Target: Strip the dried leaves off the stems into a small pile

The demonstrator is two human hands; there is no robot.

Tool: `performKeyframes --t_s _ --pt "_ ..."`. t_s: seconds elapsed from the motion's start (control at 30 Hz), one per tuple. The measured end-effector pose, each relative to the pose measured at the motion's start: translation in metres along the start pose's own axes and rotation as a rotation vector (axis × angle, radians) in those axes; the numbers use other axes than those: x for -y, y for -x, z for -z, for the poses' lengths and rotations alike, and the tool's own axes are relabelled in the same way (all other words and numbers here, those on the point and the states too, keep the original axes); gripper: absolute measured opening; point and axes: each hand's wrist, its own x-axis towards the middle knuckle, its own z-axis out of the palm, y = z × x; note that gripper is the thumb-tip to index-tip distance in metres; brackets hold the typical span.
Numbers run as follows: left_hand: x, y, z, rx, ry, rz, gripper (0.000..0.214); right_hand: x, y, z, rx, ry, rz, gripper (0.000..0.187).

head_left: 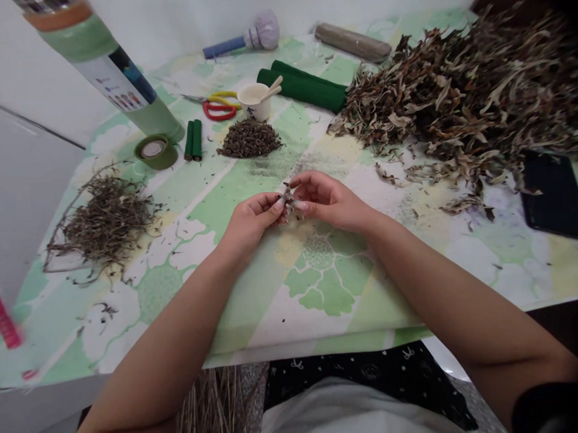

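Note:
Between both hands, over the middle of the table, is a small dried leaf sprig (288, 197). My left hand (254, 219) pinches it from the left with thumb and fingers closed. From the other side my right hand (333, 201) grips it, thumb and forefinger pressed together. Just beyond the hands lies a small heap of dark crumbled leaf bits (249, 139). A large pile of dried leaves (436, 97) fills the right back of the table, and a tangle of thin dry stems (104, 216) sits at the left.
Behind the crumbled heap stand a white cup (254, 104) with sticks and red-yellow scissors (219, 107). Green rolls (308, 88), two short green sticks (193, 141), a tall green cylinder (132, 83), its round lid (154, 150) and a black phone (556, 194) are around. Patterned cloth (321, 310) covers the table.

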Motion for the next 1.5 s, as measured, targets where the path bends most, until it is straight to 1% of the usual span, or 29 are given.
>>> performKeyframes --t_s 0.07,0.23,0.37,0.5,0.6,0.73,0.83,0.93,1.07,1.17,1.23,1.3,1.5 --pt "0.0 0.0 -0.001 0.012 -0.01 0.007 0.024 0.001 0.001 -0.001 -0.011 0.035 0.011 0.041" --pt "-0.003 0.003 -0.004 0.058 -0.114 0.033 0.025 0.002 -0.001 -0.005 -0.136 0.075 -0.022 0.03" --pt "-0.006 0.005 -0.006 0.09 -0.145 0.057 0.024 0.002 -0.003 -0.007 -0.196 0.082 -0.035 0.033" --pt "-0.006 0.006 -0.007 0.089 -0.192 0.06 0.024 0.003 -0.003 -0.008 -0.253 0.128 -0.066 0.037" --pt "-0.006 0.007 -0.008 0.091 -0.214 0.062 0.024 0.003 -0.003 -0.009 -0.275 0.152 -0.093 0.041" --pt "-0.009 0.009 -0.008 0.146 -0.262 0.087 0.024 0.002 -0.002 -0.01 -0.292 0.197 -0.128 0.044" --pt "-0.009 0.009 -0.007 0.152 -0.288 0.088 0.023 0.001 -0.002 -0.011 -0.288 0.199 -0.139 0.045" --pt "-0.007 0.008 -0.006 0.118 -0.208 0.084 0.02 0.003 -0.002 -0.012 -0.273 0.133 -0.123 0.043" --pt "-0.004 0.003 -0.005 0.023 0.021 0.08 0.02 0.006 -0.002 -0.009 -0.278 0.034 -0.088 0.042" --pt "-0.004 0.0 -0.004 -0.027 0.121 0.079 0.019 0.008 -0.001 -0.006 -0.22 0.002 -0.089 0.04" --pt "-0.004 -0.001 -0.004 -0.04 0.147 0.073 0.019 0.008 0.0 -0.005 -0.165 -0.005 -0.093 0.037" --pt "-0.004 -0.001 -0.004 -0.042 0.155 0.065 0.019 0.008 0.0 -0.006 -0.137 0.011 -0.082 0.033" --pt "-0.005 0.001 -0.005 -0.068 0.142 0.07 0.02 0.007 0.0 -0.006 -0.228 0.143 0.01 0.025"
